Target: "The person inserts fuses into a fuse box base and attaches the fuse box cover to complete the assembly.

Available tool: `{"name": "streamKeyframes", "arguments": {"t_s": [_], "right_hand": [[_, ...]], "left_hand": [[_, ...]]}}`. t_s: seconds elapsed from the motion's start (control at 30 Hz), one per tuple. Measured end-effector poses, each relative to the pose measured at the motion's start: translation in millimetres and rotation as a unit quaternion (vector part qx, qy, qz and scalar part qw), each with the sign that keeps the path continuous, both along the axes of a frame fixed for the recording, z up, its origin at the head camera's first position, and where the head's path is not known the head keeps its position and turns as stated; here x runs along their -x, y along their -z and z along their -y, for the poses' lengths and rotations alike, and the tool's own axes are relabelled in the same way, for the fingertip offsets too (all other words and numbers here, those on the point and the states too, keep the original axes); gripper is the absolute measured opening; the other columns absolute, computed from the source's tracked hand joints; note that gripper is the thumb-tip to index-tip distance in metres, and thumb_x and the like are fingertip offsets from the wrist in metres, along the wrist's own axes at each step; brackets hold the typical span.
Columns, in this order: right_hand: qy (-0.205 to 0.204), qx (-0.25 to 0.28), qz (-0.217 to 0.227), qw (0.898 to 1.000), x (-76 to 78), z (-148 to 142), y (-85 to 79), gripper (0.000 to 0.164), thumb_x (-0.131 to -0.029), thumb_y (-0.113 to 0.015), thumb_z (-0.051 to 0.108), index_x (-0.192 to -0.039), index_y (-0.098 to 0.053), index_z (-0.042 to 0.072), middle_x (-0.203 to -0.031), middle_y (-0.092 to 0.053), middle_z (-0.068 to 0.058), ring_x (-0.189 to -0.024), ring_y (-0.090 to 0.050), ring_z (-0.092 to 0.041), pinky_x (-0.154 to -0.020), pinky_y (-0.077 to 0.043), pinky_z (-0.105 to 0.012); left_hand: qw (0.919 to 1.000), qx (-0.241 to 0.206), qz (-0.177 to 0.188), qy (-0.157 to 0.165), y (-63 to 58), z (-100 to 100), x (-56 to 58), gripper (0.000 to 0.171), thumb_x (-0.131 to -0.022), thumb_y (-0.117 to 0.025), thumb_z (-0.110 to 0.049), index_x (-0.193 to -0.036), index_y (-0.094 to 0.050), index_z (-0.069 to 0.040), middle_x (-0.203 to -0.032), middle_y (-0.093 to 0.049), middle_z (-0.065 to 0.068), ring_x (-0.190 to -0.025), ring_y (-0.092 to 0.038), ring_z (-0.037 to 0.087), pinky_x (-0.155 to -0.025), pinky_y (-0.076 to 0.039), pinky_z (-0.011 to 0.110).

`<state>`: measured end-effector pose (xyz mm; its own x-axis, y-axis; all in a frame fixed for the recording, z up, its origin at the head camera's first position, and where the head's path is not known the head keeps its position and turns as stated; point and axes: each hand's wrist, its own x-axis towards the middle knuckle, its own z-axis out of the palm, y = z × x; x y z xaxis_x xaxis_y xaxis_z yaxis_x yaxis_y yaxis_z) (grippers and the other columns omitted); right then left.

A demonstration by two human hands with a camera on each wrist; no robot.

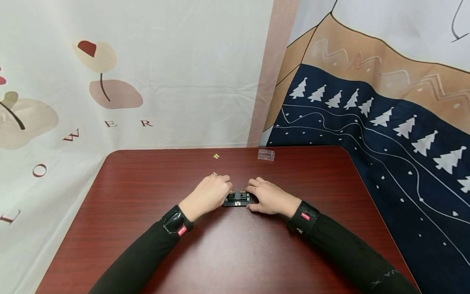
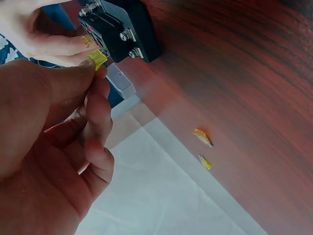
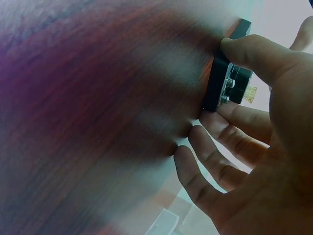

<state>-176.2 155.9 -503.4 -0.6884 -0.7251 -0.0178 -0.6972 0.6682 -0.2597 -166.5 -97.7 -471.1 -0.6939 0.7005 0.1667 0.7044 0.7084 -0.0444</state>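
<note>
A black fuse block (image 1: 237,199) with metal screw terminals lies on the table between the two hands. My left hand (image 1: 208,194) pinches a yellow blade fuse (image 2: 98,58) between thumb and forefinger, its prong end right at the block's edge in the left wrist view. Beside it, an amber blade fuse (image 2: 87,41) stands in the block. My right hand (image 1: 272,197) holds the block's right end, thumb on the near edge and forefinger toward the far side; its other fingers (image 3: 198,174) spread down to the tabletop.
Two loose blade fuses lie beyond the left hand: a yellow one (image 1: 216,156) near the far edge and an amber one (image 2: 202,137) closer in. A clear plastic case (image 1: 266,154) sits at the table's back edge. Printed cloths (image 1: 198,81) hang behind the table.
</note>
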Motion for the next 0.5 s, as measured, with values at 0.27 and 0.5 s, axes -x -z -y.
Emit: {"name": "streamKeyframes", "arguments": {"t_s": [0.27, 0.5], "right_hand": [[0.001, -0.002, 0.0, 1.0, -0.7, 0.9, -1.1, 0.048, -0.094, -0.086, 0.04, -0.131, -0.075, 0.011, -0.116, -0.064, 0.001, -0.108, -0.059, -0.02, -0.096, -0.057, -0.041], [0.004, -0.006, 0.003, 1.0, -0.3, 1.3, -2.1, 0.047, -0.095, -0.086, 0.04, -0.131, -0.075, 0.011, -0.116, -0.064, 0.001, -0.107, -0.058, -0.019, -0.096, -0.056, -0.04]], "left_hand": [[1.0, -0.004, -0.005, 0.0, -1.3, -0.9, -0.6, 0.014, -0.101, -0.079, -0.021, -0.088, -0.081, -0.019, -0.087, -0.067, -0.003, -0.079, -0.07, 0.017, -0.07, -0.061, 0.038], [1.0, 0.006, -0.003, -0.005, 0.2, -1.5, 0.8, 0.012, -0.102, -0.078, -0.021, -0.091, -0.081, -0.02, -0.088, -0.067, -0.003, -0.083, -0.071, 0.015, -0.07, -0.062, 0.036]]}}
